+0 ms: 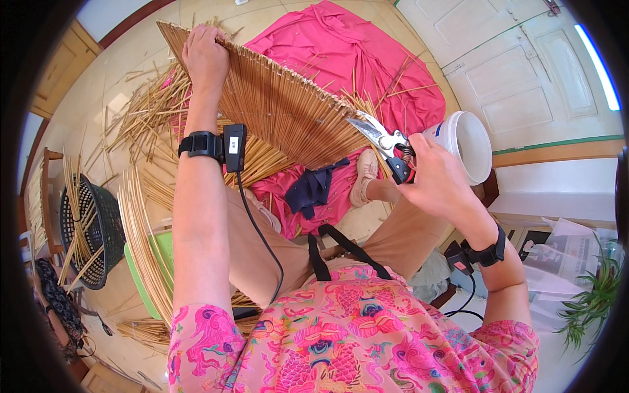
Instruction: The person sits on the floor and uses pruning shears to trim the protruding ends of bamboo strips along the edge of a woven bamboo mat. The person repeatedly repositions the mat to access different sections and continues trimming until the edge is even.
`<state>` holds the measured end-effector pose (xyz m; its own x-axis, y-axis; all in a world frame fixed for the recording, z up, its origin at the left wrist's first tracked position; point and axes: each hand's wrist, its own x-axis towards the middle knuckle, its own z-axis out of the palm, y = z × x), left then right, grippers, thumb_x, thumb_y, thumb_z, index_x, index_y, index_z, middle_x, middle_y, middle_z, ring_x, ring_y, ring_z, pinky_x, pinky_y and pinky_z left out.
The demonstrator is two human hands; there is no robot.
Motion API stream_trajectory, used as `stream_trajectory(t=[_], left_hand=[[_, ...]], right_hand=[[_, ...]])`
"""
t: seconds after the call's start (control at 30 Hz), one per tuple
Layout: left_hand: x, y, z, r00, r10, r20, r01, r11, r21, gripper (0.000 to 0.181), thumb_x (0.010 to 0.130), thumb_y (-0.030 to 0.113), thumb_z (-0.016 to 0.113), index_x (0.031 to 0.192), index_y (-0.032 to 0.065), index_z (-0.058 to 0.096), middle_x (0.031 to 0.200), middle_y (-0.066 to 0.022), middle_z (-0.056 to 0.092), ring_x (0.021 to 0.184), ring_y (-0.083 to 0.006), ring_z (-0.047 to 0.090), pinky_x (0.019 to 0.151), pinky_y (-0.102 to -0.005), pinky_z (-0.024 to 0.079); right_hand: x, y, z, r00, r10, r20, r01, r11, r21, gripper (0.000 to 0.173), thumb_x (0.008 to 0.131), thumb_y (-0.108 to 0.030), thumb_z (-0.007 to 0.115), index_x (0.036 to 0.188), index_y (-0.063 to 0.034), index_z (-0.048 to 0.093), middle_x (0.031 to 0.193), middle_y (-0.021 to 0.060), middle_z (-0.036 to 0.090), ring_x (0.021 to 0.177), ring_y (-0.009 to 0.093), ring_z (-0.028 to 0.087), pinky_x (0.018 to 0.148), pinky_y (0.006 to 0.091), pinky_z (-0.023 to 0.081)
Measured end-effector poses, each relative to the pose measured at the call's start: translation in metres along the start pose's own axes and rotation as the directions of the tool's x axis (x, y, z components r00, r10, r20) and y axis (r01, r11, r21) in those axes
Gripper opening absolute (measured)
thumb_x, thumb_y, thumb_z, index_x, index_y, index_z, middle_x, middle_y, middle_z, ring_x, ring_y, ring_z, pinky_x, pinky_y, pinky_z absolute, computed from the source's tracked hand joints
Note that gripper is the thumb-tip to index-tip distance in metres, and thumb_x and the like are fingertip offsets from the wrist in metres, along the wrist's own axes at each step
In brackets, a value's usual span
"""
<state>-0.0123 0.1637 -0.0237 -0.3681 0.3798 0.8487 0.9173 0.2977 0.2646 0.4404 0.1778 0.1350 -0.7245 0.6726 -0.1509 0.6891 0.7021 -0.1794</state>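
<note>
A panel of tightly bound straw stalks (290, 105) is held up in front of me, tilted, with a knotted binding along its upper edge. My left hand (206, 56) grips that edge near the far left corner, its fingers hidden behind the panel. In my right hand (432, 172) is a pair of pruning shears (385, 140) with silver blades and a coiled spring. The blades are spread apart and lie against the panel's right corner; whether a stalk is between them is hard to tell.
Loose stalks (142, 115) litter the floor and a pink cloth (339, 44). A white bucket (474, 147) lies to the right. On the left stand a dark plastic basket (100, 221) of stalks and a green stool (142, 280) bearing more stalks. Another person (56, 299) is at far left.
</note>
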Motion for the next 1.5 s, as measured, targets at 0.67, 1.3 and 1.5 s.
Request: stream_trajectory(t=[0.67, 1.3, 1.5], left_hand=[[-0.005, -0.006, 0.008, 0.998, -0.018, 0.054, 0.017, 1.000, 0.020, 0.016, 0.089, 0.006, 0.056, 0.092, 0.0144, 0.070, 0.114, -0.0051, 0.069, 0.128, -0.0269, 0.058, 0.106, -0.0500, 0.043], [-0.006, -0.004, 0.008, 0.992, -0.085, 0.095, 0.084, 0.996, 0.011, 0.019, 0.091, 0.008, 0.054, 0.097, 0.0180, 0.070, 0.119, -0.0035, 0.068, 0.133, -0.0245, 0.055, 0.111, -0.0548, 0.038], [-0.006, -0.004, 0.009, 0.990, -0.092, 0.106, 0.092, 0.996, 0.004, 0.020, 0.091, 0.008, 0.053, 0.096, 0.0176, 0.070, 0.120, -0.0035, 0.068, 0.133, -0.0245, 0.055, 0.111, -0.0546, 0.038]], right_hand=[[0.016, 0.007, 0.008, 0.983, 0.088, 0.161, -0.077, 0.994, -0.071, 0.045, 0.076, -0.007, 0.073, 0.111, 0.0013, 0.047, 0.086, 0.0292, 0.068, 0.087, 0.051, 0.067, 0.075, 0.0572, 0.052], [0.003, 0.015, 0.010, 0.999, 0.013, -0.037, -0.011, 0.998, 0.057, 0.040, 0.076, -0.009, 0.076, 0.105, 0.0018, 0.050, 0.092, 0.0253, 0.062, 0.091, 0.046, 0.064, 0.075, 0.0512, 0.049], [0.004, 0.012, 0.008, 1.000, 0.017, -0.013, -0.017, 1.000, -0.017, 0.042, 0.076, -0.009, 0.075, 0.108, 0.0017, 0.050, 0.098, 0.0242, 0.061, 0.096, 0.046, 0.061, 0.079, 0.0519, 0.048]])
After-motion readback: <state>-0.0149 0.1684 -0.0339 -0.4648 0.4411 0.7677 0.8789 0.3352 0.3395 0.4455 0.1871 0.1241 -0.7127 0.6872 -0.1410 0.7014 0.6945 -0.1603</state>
